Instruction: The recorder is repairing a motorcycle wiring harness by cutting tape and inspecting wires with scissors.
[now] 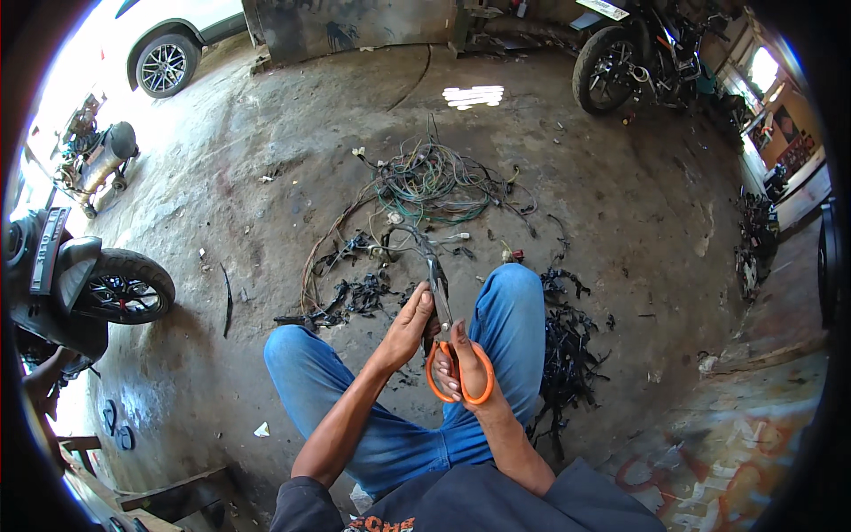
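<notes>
So I'm looking down at a stained concrete workshop floor (266,160), and the landmark here is the big tangle of wires (425,182) spread across the middle of it. Far above-left of the tangle there's a white car (168,40), and up to its right a parked motorcycle (634,53). Left and lower than the tangle sits a scooter (80,288) with its wheel toward us. Directly below the tangle are my knees in blue jeans (399,390), with a heap of black stripped tape and sheathing (563,350) just right of them and more scraps (355,297) between knees and tangle. The orange-handled scissors (448,341) are just below the tangle, blades pointing up at it along a taped wire bundle (412,235) coming out of it. My right hand (470,377) is clenched through the orange loops. My left hand (409,324) is pinching the bundle right at the blades.
</notes>
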`<state>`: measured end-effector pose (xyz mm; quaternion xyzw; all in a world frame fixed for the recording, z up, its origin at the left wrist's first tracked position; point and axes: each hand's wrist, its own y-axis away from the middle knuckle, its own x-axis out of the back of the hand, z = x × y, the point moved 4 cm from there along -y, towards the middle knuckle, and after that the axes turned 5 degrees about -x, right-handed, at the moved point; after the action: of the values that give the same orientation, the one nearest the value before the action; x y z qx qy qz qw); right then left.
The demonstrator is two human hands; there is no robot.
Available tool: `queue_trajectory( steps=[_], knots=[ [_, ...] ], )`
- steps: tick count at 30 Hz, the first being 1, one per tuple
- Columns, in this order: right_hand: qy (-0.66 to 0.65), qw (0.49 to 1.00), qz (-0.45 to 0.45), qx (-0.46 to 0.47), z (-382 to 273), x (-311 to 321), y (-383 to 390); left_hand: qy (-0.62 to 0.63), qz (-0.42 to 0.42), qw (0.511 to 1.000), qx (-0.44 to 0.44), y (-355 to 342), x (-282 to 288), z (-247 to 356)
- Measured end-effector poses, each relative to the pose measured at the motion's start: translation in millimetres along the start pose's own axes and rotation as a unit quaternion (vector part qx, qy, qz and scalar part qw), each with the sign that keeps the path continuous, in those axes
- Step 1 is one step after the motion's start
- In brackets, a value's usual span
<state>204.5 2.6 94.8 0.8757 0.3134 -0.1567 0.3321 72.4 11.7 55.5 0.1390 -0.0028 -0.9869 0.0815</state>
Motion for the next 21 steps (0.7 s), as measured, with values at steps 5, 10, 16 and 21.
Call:
queue_trajectory(
  steps=[5, 10, 16, 21],
  knots=[
    [0.028, 0.999, 0.009, -0.042, -8.3, 12.7, 13.3, 0.047, -0.024, 0.999, -0.002, 5.0, -4.4, 19.4],
    [0.047, 0.993, -0.029, -0.108, -20.2, 27.4, 26.4, -0.046, -0.107, 0.992, -0.055, 11.2, 0.5, 30.6],
    [0.082, 0.991, -0.069, -0.085, -18.9, 18.1, 25.4, 0.067, -0.055, 0.996, -0.017, 17.2, -0.7, 22.3],
    [0.178, 0.982, 0.034, 0.053, 5.7, 11.5, 10.2, 0.204, 0.012, 0.978, 0.031, 15.5, -4.9, 1.4]
  ],
)
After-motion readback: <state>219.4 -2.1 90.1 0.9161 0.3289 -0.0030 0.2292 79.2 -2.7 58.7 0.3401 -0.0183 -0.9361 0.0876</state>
